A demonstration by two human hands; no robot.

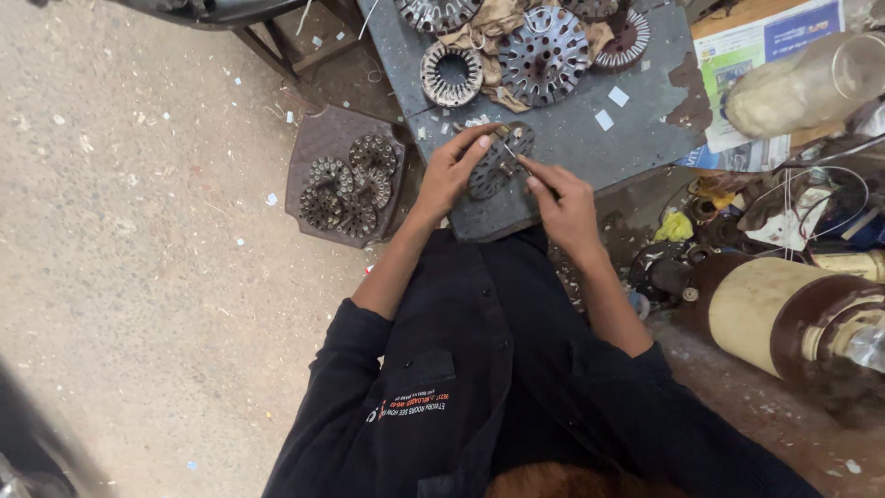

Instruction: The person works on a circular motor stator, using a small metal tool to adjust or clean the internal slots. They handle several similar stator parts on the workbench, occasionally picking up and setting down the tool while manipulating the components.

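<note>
My left hand (450, 168) grips a round slotted metal motor core (498, 161) at the near edge of a grey worktable (636, 120). My right hand (564, 205) pinches a thin metal tool (518, 159) whose tip rests on the core's face. Both arms wear dark sleeves pushed up to the elbows. The fingers hide part of the core's rim.
Several more slotted cores and a ring stator (452, 74) lie with tan rags at the table's back. A dark tray (309, 152) on the sandy floor holds several small cores. At the right stand a large brown-and-cream cylinder (784, 314), a printed paper (765, 46) and tangled wires.
</note>
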